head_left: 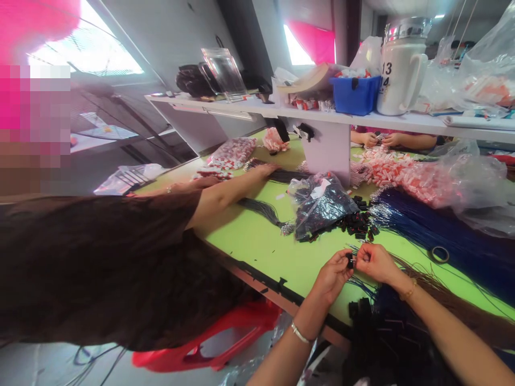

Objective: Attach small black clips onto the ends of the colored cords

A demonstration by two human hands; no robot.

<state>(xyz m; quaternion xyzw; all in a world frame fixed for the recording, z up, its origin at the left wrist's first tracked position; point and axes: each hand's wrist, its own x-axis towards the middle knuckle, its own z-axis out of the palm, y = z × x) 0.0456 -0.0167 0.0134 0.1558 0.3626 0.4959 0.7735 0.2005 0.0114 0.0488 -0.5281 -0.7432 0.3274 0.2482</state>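
Observation:
My left hand (333, 274) pinches a small black plastic connector (350, 261) above the green table's front edge. Close against it, my right hand (372, 261) is closed on a thin wire whose end meets the connector; whether the end is inside cannot be made out. Just beyond my hands lies a heap of loose black connectors (359, 221), spilling beside a clear plastic bag (322, 206) of more dark pieces. Bundles of blue wires (426, 236) and brown wires (438, 292) stretch away on the right. More black connectors (360, 308) lie near my body, below my hands.
A co-worker's arm (225, 198) reaches over the table (241, 236) from the left, beside a red stool (209, 335). Pale pink pieces (406, 174) are piled behind the wires. A shelf above carries a blue bin (356, 95) and a white mug (402, 69). A tape roll (438, 254) rests right.

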